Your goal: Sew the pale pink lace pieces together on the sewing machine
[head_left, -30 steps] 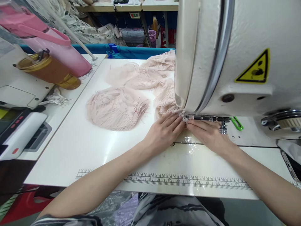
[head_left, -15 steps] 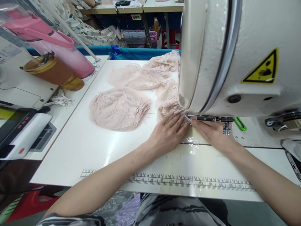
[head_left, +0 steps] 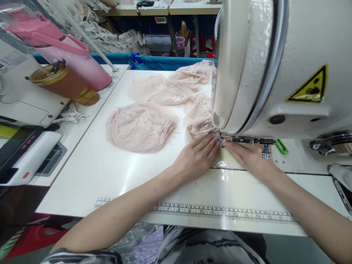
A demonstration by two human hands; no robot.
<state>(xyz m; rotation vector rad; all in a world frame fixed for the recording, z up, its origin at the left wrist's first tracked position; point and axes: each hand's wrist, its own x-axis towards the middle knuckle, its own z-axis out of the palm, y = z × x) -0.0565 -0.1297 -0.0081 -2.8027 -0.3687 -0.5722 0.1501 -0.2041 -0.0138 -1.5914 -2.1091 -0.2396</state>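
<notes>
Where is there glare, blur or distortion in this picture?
Head view: glare streaks the white tabletop, with bright glints between the left hand and right hand; head view: the symbol on the yellow warning sign looks smeared; head view: the pink bottle slants, perhaps from wide-angle distortion.

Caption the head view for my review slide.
Left hand on pale pink lace, right hand close by, at a sewing machine bearing a yellow warning sign.
</notes>
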